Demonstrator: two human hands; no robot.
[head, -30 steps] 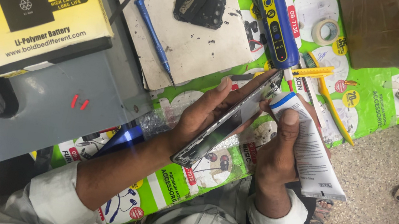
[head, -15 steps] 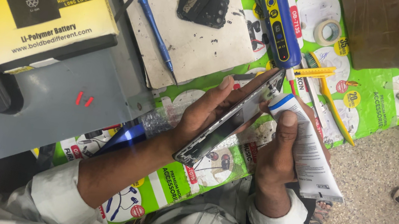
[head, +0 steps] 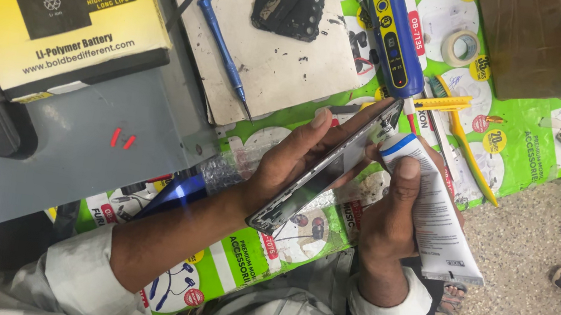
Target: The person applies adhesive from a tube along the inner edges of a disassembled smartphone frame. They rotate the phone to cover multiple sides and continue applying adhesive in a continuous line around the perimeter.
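Head view showed the left hand cradling a phone frame on edge above the counter, fingers wrapped along one long side, thumb on the other, so its grip was closed around the frame, likely to keep the rim exposed. That frame ran long axis from lower left, near the wrist, up to the right, its top corner pointing toward the blue tool. And the right hand was clenched around a white tube, thumb pressed on its upper face, grip squeezing it. The tube's blue-banded nozzle end met the frame's upper edge, tail slanting down to the right. Beside them lay a yellow toothbrush; farther off, a blue screwdriver on a white board.
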